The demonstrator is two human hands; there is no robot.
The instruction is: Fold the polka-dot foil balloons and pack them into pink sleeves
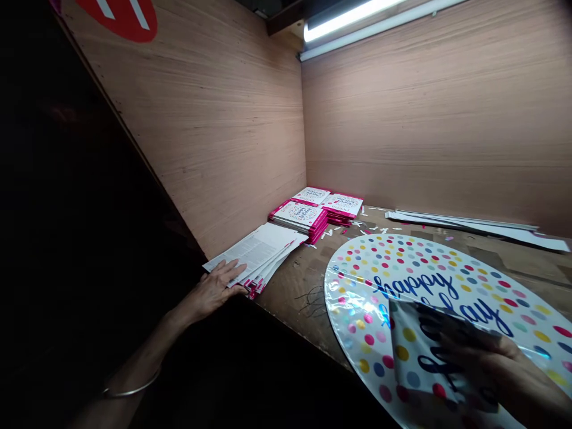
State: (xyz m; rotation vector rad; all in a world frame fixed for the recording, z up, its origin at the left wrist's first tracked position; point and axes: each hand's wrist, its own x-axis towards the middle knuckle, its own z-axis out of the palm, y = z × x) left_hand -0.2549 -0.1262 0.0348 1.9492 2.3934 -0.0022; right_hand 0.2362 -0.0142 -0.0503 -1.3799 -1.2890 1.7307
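Observation:
My left hand (220,286) lies with its fingers spread on the near end of a stack of printed white sheets (263,244) at the table's left edge. At the lower right, my right hand (480,357) is closed on a folded dotted foil piece (413,351) with dark lettering; the hand is partly shadowed and blurred. Beneath that piece is a large round white foil sheet (415,256) with coloured dots and blue "happy" lettering, reaching over the table's front edge.
Stacks of pink-edged printed packets (301,214) stand in the back left corner. Long white strips (478,226) lie along the back wall (424,119). Paper scraps are scattered on the brown table (295,286). A wooden side panel (214,119) rises at left.

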